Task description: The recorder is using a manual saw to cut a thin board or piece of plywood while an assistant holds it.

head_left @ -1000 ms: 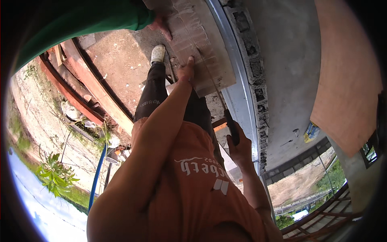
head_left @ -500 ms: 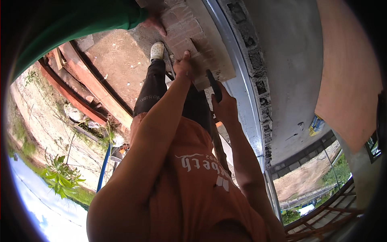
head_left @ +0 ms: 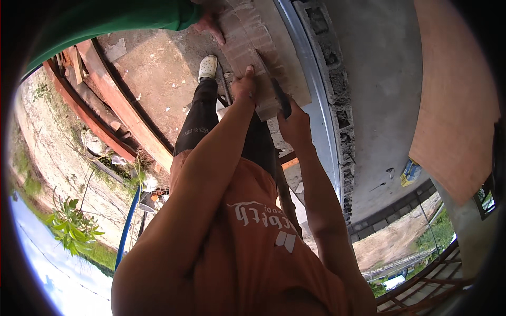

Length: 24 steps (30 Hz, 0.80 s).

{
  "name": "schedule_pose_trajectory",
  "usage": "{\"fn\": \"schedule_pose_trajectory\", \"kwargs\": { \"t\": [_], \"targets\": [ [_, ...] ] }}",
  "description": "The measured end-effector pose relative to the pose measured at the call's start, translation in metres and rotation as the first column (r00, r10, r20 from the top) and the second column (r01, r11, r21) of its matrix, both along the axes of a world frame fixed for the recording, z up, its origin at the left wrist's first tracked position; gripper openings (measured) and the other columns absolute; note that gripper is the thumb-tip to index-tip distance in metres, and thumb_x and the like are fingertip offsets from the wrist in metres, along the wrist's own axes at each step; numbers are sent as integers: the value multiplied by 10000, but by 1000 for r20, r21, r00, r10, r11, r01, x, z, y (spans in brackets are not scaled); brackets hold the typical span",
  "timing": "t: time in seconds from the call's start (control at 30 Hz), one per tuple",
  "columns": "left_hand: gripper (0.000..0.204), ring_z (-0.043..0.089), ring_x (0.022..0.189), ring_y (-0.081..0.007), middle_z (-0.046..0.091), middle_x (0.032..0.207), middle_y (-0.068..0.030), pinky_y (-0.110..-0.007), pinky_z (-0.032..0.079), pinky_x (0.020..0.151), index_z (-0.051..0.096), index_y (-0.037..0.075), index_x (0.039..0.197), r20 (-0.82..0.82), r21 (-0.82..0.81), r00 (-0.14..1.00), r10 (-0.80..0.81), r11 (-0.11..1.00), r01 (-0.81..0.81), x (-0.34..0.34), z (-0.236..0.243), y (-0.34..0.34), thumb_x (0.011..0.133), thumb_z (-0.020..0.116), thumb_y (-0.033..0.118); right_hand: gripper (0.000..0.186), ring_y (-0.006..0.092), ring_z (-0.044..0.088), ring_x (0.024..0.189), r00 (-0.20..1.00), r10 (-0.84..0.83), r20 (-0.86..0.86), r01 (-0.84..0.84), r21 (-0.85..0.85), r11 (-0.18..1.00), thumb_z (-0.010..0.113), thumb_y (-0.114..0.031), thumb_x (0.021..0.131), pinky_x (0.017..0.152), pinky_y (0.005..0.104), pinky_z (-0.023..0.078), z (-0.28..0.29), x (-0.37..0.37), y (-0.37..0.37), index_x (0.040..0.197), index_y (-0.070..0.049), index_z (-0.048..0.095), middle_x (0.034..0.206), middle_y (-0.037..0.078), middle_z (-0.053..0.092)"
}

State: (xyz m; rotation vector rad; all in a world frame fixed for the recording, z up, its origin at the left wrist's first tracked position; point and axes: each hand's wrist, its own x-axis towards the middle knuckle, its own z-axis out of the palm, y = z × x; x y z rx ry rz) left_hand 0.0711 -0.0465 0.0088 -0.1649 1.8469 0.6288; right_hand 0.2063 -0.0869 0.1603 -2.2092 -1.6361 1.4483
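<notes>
A flat grey-brown board with streaky, ridged marks lies in front of me. My left hand grips its near left edge, thumb on top. In my right hand is the dark handle of a saw. Its thin blade runs away from me across the board, just right of my left thumb. How deep the blade sits in the board I cannot tell. At the far left edge of the board, a co-worker's hand below a green sleeve rests on it.
A long metal channel and a row of hollow blocks run along the right. Beyond them is a grey concrete surface. Long reddish timbers lie at left. A pale clog is on my foot.
My right hand has moved slightly forward with the saw, and more of the blade shows above the board. My left hand keeps its grip; the co-worker's hand still rests on the board.
</notes>
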Motion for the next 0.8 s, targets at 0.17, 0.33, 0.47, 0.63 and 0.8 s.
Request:
{"fn": "schedule_pose_trajectory", "kwargs": {
  "t": [0.17, 0.33, 0.47, 0.63, 0.8],
  "targets": [
    [746, 591, 1155, -329, 580, 1298, -218, -386, 448, 974, 482, -71, 1334, -21, -32, 992, 121, 992, -122, 2, 1, 2, 820, 773, 385, 540, 389, 650, 1031, 999, -29, 25, 32, -153, 988, 629, -137, 878, 873, 412, 519, 48, -5, -11, 1385, -57, 462, 1111, 228, 669],
    [728, 605, 1128, -324, 581, 1294, -224, -380, 460, 960, 482, -67, 1337, -48, 31, 993, 112, 993, -111, -6, 18, -5, 835, 755, 384, 550, 305, 670, 1062, 998, -35, 43, 44, -234, 971, 598, -115, 895, 897, 343, 506, 155, 54, -95, 1415, -36, 439, 1167, 199, 669],
    [732, 605, 1115, -339, 567, 1308, -226, -392, 466, 952, 457, -43, 1359, -113, 43, 993, 16, 999, -11, -23, -33, -20, 850, 733, 405, 532, 331, 661, 1065, 997, 38, 65, -15, -322, 947, 596, -110, 899, 905, 383, 513, 92, 22, -56, 1402, -29, 442, 1168, 199, 665],
    [662, 607, 1098, -360, 589, 1265, -231, -407, 479, 929, 462, -18, 1346, 107, 65, 964, 245, 965, -252, -6, -14, -1, 881, 699, 390, 473, 455, 615, 1019, 988, 87, 129, -71, -122, 990, 640, -247, 870, 897, 497, 495, -43, -57, 60, 1272, -28, 522, 1068, 287, 647],
    [628, 597, 1097, -340, 570, 1278, -216, -427, 482, 923, 452, -19, 1340, 97, 73, 963, 251, 963, -259, 1, 27, 4, 888, 710, 332, 474, 458, 612, 1031, 984, 151, 95, -149, -27, 988, 632, -252, 879, 913, 504, 485, -68, -45, 67, 1277, -22, 516, 1080, 297, 640]
  ]
}}
